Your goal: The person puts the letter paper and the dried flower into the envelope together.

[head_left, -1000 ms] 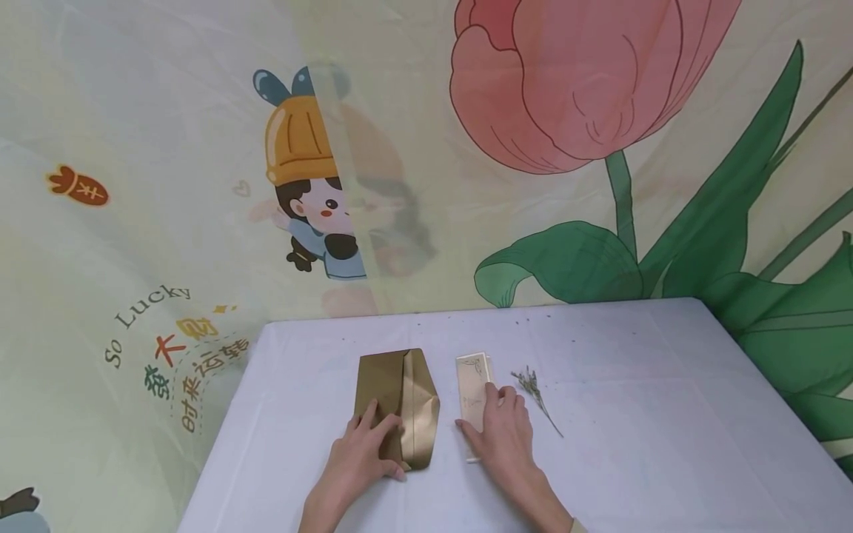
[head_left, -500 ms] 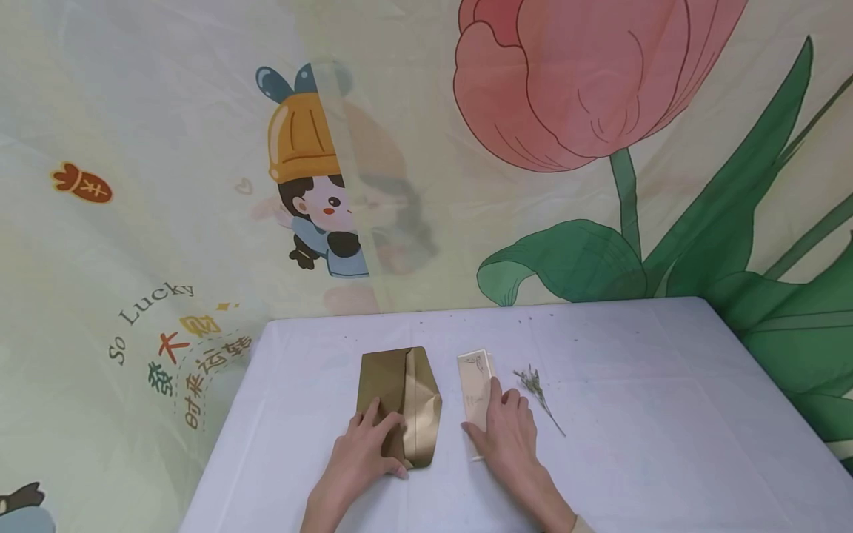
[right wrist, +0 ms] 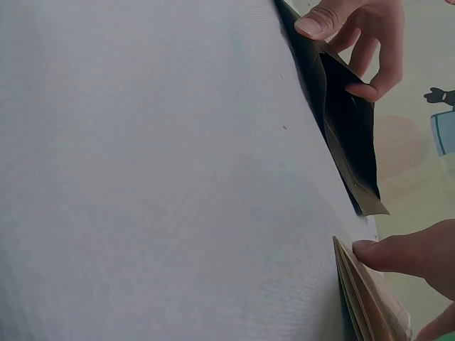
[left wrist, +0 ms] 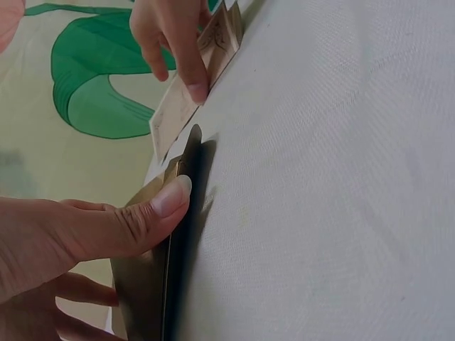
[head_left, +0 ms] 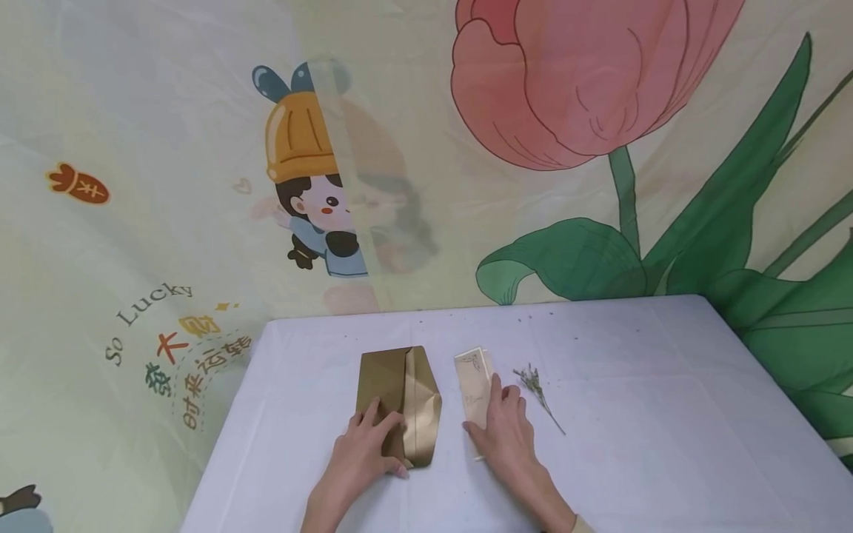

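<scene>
White table (head_left: 633,444) against a printed backdrop (head_left: 166,89). Left of centre, a gold envelope (head_left: 393,385), flap (head_left: 423,407) to the right, under a left hand (head_left: 360,450), thumb at the near edge. Near it, a narrow cream card (head_left: 474,392) with fine line drawings, held by its sides in a right hand (head_left: 509,440). Farther right, a small sprig (head_left: 538,389). Behind, a pink tulip (head_left: 593,81), a cartoon child (head_left: 313,178) and "So Lucky" lettering (head_left: 148,311).

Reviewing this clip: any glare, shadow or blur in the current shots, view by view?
Head: a bright sheen on the flap of the gold envelope; left wrist: a dark shadow along the envelope, its edge blurring toward the bottom; right wrist: dim, the envelope's inside nearly black, a soft shadow beside the folded card.
</scene>
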Available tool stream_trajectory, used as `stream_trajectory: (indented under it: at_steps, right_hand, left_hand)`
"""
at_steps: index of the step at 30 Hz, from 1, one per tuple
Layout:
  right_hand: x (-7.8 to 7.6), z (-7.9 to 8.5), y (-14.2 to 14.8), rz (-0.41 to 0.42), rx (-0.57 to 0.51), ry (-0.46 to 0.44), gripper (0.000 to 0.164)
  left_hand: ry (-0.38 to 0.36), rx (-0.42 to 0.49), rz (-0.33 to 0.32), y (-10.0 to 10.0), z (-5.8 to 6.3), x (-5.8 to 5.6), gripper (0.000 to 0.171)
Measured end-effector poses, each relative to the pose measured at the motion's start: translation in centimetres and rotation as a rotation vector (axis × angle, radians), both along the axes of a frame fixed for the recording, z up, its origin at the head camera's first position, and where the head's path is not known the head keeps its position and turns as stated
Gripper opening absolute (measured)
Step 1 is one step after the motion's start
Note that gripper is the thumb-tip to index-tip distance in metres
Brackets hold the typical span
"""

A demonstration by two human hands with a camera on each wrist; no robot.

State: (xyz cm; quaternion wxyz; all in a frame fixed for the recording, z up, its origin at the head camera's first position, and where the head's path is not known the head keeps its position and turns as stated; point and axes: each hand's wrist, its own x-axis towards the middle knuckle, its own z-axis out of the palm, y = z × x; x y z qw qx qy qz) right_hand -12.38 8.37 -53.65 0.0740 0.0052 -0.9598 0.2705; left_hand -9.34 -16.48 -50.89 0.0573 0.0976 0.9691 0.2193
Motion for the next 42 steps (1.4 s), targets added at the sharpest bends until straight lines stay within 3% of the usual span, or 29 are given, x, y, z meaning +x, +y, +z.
stream_trajectory:
  at_steps: [4, 13, 20, 25, 34, 42]
  right_hand:
    - [-0.1, 0.3, 0.0, -0.019, -0.072, -0.066, 0.102]
    - [-0.4, 1.0, 1.0, -0.049, -0.236, -0.15, 0.074]
    - [-0.7, 1.5, 1.5, -0.077, -0.435, -0.234, 0.062]
    - [-0.8, 1.4, 1.9, -0.093, -0.508, -0.277, 0.053]
    - [-0.7, 1.4, 2.3, -0.133, -0.67, -0.354, 0.046]
    - [-0.6, 1.3, 2.5, -0.11, -0.785, -0.388, 0.041]
  left_hand:
    - [-0.003, 0.001, 0.004, 0.0, 0.0, 0.1, 0.072]
    - [0.004, 0.009, -0.002, 0.0, 0.0, 0.1, 0.072]
    - [0.004, -0.002, 0.0, -0.1, -0.1, 0.1, 0.073]
    - [0.001, -0.011, 0.007, -0.1, -0.1, 0.0, 0.074]
    - [-0.008, -0.001, 0.006, -0.1, 0.0, 0.0, 0.074]
    - [-0.003, -0.006, 0.005, -0.1, -0.1, 0.0, 0.074]
